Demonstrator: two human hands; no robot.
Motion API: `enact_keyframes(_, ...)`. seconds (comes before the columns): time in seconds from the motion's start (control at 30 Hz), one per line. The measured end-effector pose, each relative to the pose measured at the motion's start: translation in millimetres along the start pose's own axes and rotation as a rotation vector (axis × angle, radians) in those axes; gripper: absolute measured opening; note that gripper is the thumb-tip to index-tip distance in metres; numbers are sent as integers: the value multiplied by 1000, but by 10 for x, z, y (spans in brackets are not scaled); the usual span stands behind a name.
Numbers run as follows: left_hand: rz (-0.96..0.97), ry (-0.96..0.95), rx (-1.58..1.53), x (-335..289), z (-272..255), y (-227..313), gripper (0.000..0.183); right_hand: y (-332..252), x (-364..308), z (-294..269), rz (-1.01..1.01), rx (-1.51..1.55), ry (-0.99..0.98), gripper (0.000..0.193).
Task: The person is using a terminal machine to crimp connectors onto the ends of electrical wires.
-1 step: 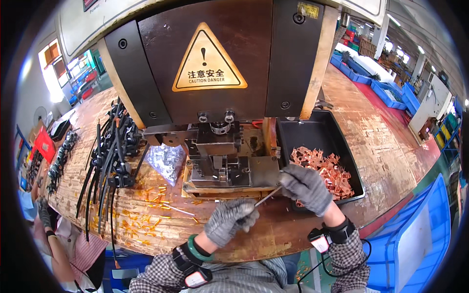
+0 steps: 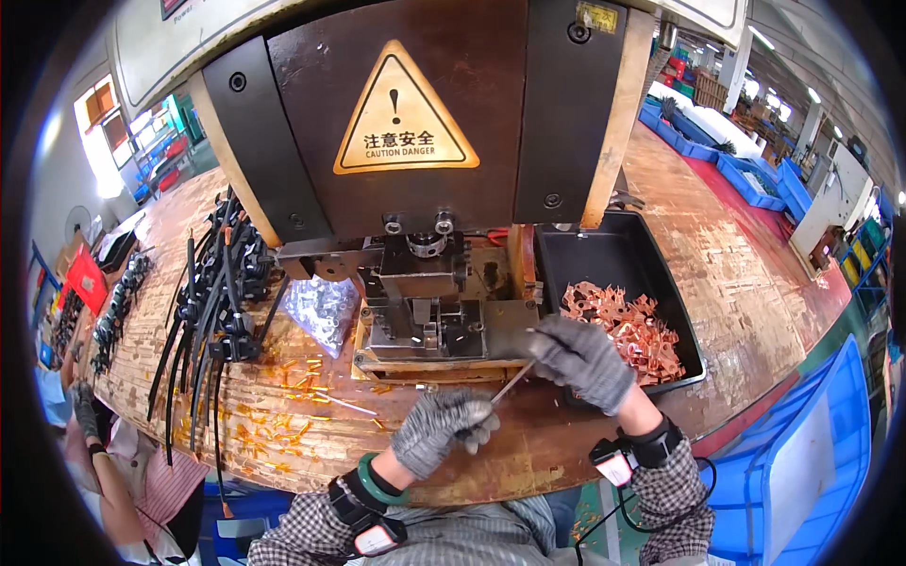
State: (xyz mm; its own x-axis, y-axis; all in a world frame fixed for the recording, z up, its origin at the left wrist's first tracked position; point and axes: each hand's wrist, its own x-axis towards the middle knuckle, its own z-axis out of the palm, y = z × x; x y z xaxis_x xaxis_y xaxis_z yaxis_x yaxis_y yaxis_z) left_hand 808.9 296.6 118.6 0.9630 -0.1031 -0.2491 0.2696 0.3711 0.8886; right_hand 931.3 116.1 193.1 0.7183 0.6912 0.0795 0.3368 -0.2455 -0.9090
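A thin grey metal rod [image 2: 512, 381] slants up to the right between my two gloved hands, in front of the press. My left hand [image 2: 442, 430] is closed round its lower end, the fingertips curled under. At its upper end my right hand [image 2: 587, 360] pinches the rod between thumb and fingers, beside the press's lower die block [image 2: 453, 330]. Just right of that hand lies a black tray [image 2: 618, 247] with a heap of small copper terminals [image 2: 628, 330]. A second thin rod [image 2: 345, 404] rests on the table left of my left hand.
The press [image 2: 396, 203], bearing a yellow warning triangle, stands straight ahead. Black cables [image 2: 212, 302] are piled left of it, beside a clear bag of small parts [image 2: 323, 311]. Orange slivers [image 2: 274, 424] litter the table. A blue bin [image 2: 802, 462] stands at right; a co-worker's arm [image 2: 115, 491] shows at left.
My right hand has shifted slightly left and up with the rod's upper end. My left hand has moved a little left. The surrounding things have stayed put.
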Motion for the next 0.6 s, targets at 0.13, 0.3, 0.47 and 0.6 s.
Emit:
enact_keyframes(0.13,-119,-90,105,-121,43,17,32,174,252,345,-336,-282,27,20)
enact_keyframes(0.3,-75,-113,106,-45,-141,-147,31,139,348,595,-268,-557,62,22)
enact_keyframes(0.47,-60,-122,69,-19,-141,-133,30,96,364,651,-245,-636,119,22)
enact_keyframes(0.6,-43,-157,41,8,-174,-139,31,50,391,653,-234,-682,106,22)
